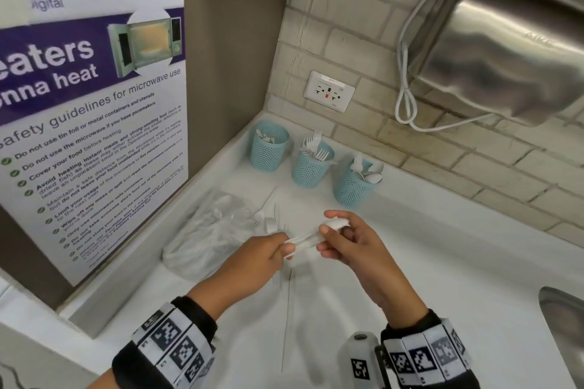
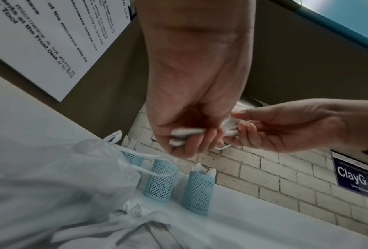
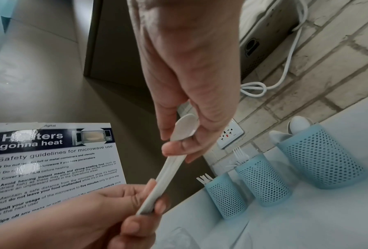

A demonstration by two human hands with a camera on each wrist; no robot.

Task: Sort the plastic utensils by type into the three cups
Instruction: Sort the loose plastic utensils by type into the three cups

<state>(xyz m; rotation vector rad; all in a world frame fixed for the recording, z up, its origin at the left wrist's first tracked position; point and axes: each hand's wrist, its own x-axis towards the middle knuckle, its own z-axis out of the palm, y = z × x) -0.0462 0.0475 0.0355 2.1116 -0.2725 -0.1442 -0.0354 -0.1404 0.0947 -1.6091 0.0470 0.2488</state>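
Above the white counter (image 1: 442, 262) — both hands on a small bunch of white spoons (image 3: 185, 128).

Left hand (image 1: 262, 257) pinches the handles, right hand (image 1: 350, 240) pinches the bowls — just before three blue cups (image 1: 311, 167).

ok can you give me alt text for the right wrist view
Two bare hands hold white plastic spoons between them: the right hand pinches a bowl end, the left hand grips the handles. Behind, three pale blue perforated plastic cups stand on a white counter, one each showing knife tips, forks and spoons.
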